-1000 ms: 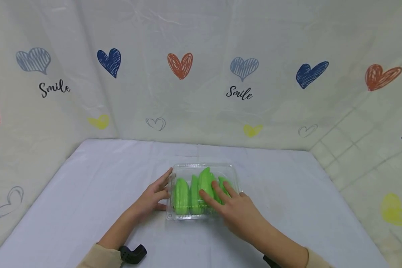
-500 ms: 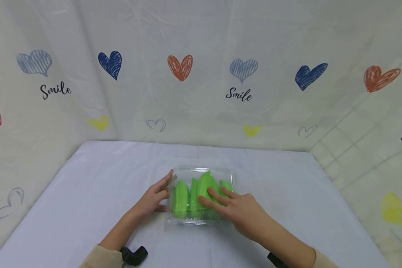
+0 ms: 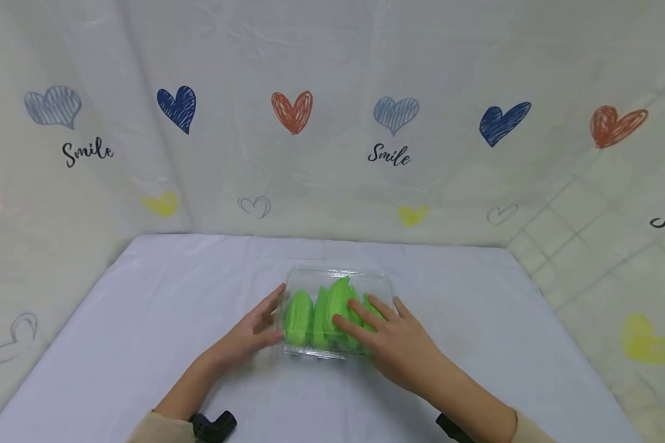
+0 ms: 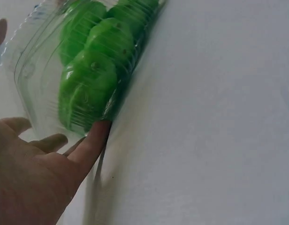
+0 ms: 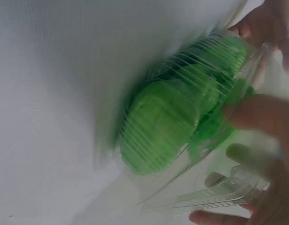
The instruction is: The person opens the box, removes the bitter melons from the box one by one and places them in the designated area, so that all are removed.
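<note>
A clear plastic clamshell box sits near the middle of the table, holding several bright green, long, ridged pieces that look like vegetables. Beside its left end, my left hand has fingers extended along the wall, with a fingertip touching the lower edge in the left wrist view. Over the box's right half, my right hand spreads its fingers across the lid. In the right wrist view, the lid's clear edge stands at an angle near that hand. Whether the lid is fully down I cannot tell.
White cloth covers the table around the box. Behind stands a pale curtain printed with hearts and "Smile". Both wrists wear black devices, such as the left one.
The box has shifted slightly away from me. My left thumb has moved up against its near left side, and my right fingers have spread wider over the lid.
</note>
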Demonstrator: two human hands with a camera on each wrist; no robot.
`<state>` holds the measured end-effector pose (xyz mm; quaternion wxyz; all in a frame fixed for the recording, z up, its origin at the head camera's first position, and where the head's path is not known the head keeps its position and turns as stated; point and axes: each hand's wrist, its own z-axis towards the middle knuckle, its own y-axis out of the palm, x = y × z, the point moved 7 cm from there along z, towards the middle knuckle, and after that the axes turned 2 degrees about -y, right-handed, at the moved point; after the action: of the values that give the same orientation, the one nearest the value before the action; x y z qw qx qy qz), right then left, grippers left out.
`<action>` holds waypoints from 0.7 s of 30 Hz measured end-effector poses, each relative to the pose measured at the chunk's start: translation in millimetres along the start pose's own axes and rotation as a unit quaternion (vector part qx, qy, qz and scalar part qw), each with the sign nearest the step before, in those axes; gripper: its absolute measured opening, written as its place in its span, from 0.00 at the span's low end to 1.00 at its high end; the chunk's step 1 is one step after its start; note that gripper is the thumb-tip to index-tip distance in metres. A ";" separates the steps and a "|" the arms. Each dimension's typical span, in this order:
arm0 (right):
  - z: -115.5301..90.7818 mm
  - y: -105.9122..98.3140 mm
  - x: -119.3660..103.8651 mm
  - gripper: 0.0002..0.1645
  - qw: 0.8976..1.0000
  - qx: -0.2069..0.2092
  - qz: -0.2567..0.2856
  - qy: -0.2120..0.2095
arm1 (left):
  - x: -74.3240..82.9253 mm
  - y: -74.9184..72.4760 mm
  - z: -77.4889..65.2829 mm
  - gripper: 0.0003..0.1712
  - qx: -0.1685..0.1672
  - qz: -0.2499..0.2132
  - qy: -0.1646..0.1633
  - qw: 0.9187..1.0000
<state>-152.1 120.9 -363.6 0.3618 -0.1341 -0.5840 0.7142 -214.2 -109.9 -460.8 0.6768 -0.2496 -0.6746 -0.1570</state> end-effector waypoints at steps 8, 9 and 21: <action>-1.4 5.6 2.9 0.46 0.999 0.027 0.018 -0.007 | 1.7 12.1 -5.5 0.70 0.034 0.058 -0.005 0.998; -2.4 6.6 3.1 0.45 0.999 0.031 0.021 -0.009 | 0.5 12.7 -6.3 0.70 0.042 0.067 -0.009 0.997; 1.6 8.8 14.2 0.49 0.985 0.054 0.162 -0.011 | 0.2 8.9 -4.3 0.66 0.066 0.086 0.005 0.994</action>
<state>-166.2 128.8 -368.1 0.2418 -0.1993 -0.5187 0.7955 -205.7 -104.8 -461.5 0.7063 -0.2606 -0.6560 -0.0543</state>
